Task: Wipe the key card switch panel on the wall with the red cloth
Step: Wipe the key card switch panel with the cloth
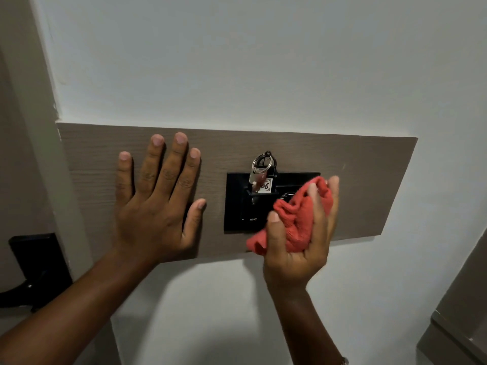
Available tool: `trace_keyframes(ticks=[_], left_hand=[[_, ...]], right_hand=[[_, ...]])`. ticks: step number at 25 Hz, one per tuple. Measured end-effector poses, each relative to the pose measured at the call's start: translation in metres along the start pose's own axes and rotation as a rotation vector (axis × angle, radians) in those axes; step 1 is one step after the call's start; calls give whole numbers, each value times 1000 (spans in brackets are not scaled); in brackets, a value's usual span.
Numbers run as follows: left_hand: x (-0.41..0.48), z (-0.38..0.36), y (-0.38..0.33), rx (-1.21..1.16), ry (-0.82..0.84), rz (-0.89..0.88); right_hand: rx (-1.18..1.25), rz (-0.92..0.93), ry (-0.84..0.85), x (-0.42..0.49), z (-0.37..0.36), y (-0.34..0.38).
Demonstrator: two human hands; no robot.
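Observation:
A black key card switch panel (238,204) is set into a brown wooden board (369,180) on the white wall. A key ring with a tag (263,175) sticks out of its slot. My right hand (297,248) grips a bunched red cloth (297,217) and presses it against the panel's right half, hiding that side. My left hand (155,198) lies flat on the board just left of the panel, fingers spread, holding nothing.
A black door handle and lock plate (39,264) sit on the door at the lower left, beside a grey door frame (66,206). A grey cabinet edge (458,320) juts in at the lower right.

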State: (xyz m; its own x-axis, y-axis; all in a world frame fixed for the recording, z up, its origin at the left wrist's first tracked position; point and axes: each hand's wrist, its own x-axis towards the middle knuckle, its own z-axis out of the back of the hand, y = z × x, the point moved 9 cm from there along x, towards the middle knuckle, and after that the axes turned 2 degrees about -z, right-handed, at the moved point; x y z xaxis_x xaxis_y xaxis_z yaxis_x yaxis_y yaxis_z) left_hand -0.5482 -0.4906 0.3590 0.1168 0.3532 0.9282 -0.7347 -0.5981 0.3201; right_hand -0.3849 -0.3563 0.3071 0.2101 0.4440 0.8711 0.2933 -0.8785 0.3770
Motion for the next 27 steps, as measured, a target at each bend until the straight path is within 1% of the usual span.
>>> trace_keyframes(ticks=[1,3,4,5,7,10,11,12,14,16,18,20,21,22,24,25,27], left_hand=[[0,-1,1,-1,2,-1],[0,0,2,-11,-3,0],[0,0,3,-16,-7,3],[0,1,2,-19,-10,7],[0,1,1,-28,-9,0],[0,0,0,-35,-6,-8],[0,0,0,-38,-9,-4],[0,1,0,-42,-9,-3],[0,1,0,-63,0,-5],[-1,7,2,-142,-4,13],[-14,15,-3,-340,-8,55],[-41,24,-22,-667,-19,147],[-56,26,-34,-859,-9,252],[-69,25,-48,-1047,29,399],[-89,13,-83,-1341,174,750],[-94,6,-104,-1463,273,884],[-94,-7,-144,-1674,478,1014]], right_hand=[[-51,27,16,2,-14,9],[-274,73,103,-2,-40,18],[-349,90,138,-8,-45,16],[-374,105,159,-15,-45,14],[-316,98,151,-22,-35,8],[-146,-35,11,-14,-28,3],[-118,-75,-17,-10,-32,4],[-147,-80,-16,-6,-38,7],[-332,58,86,-8,-47,13],[-434,209,229,-17,-45,14],[-443,261,318,-23,-35,9],[-407,217,351,-24,-23,3],[-355,152,352,-25,-17,0],[-295,55,346,-26,-11,-3],[-180,-177,318,-33,6,-10],[-118,-279,300,-37,17,-13],[-29,-433,303,-41,38,-21]])
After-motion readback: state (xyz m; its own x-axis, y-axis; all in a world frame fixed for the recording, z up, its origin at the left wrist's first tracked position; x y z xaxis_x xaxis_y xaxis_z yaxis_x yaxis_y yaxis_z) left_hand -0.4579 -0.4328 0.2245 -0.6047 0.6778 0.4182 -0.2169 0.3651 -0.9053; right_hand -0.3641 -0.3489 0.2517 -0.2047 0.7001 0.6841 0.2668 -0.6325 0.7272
